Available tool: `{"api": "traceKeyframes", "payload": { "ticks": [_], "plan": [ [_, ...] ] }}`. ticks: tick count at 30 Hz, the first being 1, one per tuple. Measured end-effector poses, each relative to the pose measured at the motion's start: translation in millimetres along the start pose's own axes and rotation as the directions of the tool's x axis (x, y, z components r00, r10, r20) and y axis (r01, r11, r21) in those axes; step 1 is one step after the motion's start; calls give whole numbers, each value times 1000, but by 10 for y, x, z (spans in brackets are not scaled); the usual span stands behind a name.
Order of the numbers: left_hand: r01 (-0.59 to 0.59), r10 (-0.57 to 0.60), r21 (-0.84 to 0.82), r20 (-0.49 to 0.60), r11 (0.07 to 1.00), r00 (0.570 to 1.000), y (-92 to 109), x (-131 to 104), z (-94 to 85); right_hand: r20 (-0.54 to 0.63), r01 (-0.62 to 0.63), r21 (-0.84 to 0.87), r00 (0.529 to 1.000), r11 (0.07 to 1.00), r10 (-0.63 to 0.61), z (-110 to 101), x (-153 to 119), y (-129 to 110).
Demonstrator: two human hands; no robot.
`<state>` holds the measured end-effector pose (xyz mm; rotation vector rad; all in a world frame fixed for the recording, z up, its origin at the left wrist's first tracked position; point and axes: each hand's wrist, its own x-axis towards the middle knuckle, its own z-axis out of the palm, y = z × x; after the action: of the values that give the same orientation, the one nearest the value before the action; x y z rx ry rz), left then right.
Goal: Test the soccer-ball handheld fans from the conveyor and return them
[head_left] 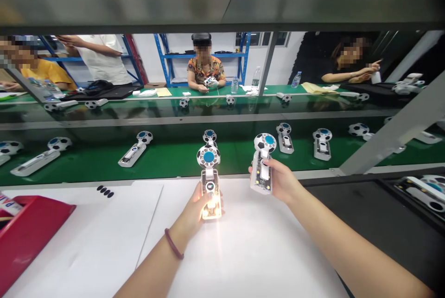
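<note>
My left hand (196, 205) is closed around a handheld fan (208, 156) with a soccer-ball head and a clear handle. Its handle glows with bright yellow light, and a small round display is lit above my thumb. In my right hand (283, 180) is a second handheld fan (261, 173) of the same kind, held upright and slightly tilted, with small yellow spots in the handle. My thumb lies on its front. Both fans are over the white work surface (264, 251), close to the green conveyor belt (174, 149).
Several similar fans (135, 149) lie along the belt. A red bin (38, 224) stands at left, near several black oval pads (104, 191). At right, a black tray (351, 214) holds another fan (426, 196). A slanted metal post (389, 117) crosses the right side. People sit and stand beyond the belt.
</note>
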<state>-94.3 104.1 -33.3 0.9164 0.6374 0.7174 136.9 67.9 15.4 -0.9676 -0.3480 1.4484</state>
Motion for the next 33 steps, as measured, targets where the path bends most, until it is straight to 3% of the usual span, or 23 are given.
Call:
{"api": "traceKeyframes", "payload": {
  "ticks": [10, 24, 33],
  "plan": [
    [-13, 14, -43, 31, 999, 999, -41, 12, 13, 63, 10, 16, 998, 1000, -11, 13, -32, -38],
    [-23, 24, -37, 26, 999, 999, -7, 25, 90, 323, 86, -9, 943, 996, -79, 154, -247, -57],
    [-54, 55, -17, 55, 998, 997, -54, 34, 52, 347, 103, -2, 933, 995, -95, 138, -207, -34]
  ]
}}
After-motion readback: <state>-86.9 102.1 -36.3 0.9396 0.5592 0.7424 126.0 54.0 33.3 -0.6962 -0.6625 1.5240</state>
